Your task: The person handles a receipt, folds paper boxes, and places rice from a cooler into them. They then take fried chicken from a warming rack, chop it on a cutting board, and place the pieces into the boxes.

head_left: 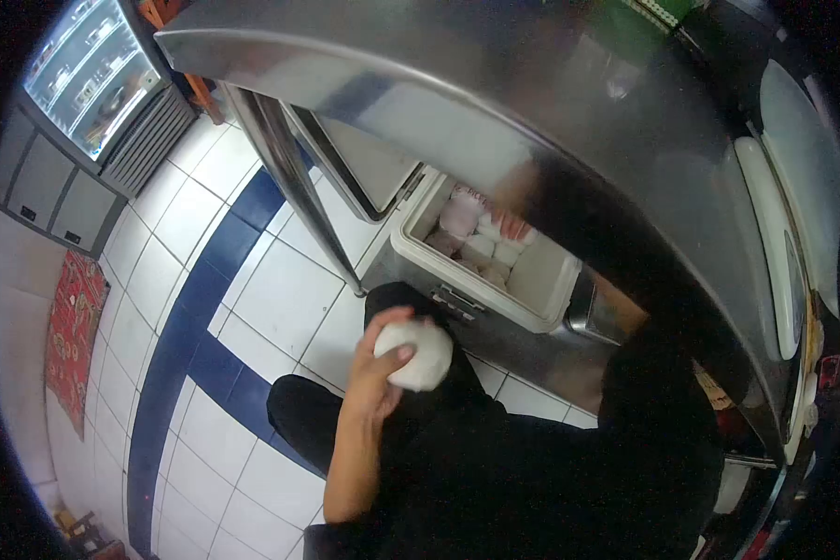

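In the head view, the left hand (378, 373) is raised in front of the person's dark clothing (532, 476), over the lap. It holds a round white ball (425, 357), with the thumb bent across the near face and the other fingers curled around its far left side. The fingers are spread about as wide as the ball.

Farther away and to the right, the right hand (511, 227) is down inside an open cooler box (546, 271), its fingertips among pale rounded lumps (460, 217). The edge of a steel table (551, 103) hides part of that arm, and whether the fingers grip a lump or only touch one cannot be told. The lumps lie together in the box; some are white, others pinkish or brownish.

The box has a pale rim and a metal latch (457, 301) on its near side. Its lid (369, 154) is swung open to the left, beside a metal table leg (294, 187). The table top spreads over the far and right parts of the scene, with a long white object (770, 247) at the right.

To the left, white floor tiles (285, 289) are crossed by blue tiles (182, 308). A red patterned cloth (73, 336) is at the left, and a lit glass-front fridge (93, 75) stands at the far left.
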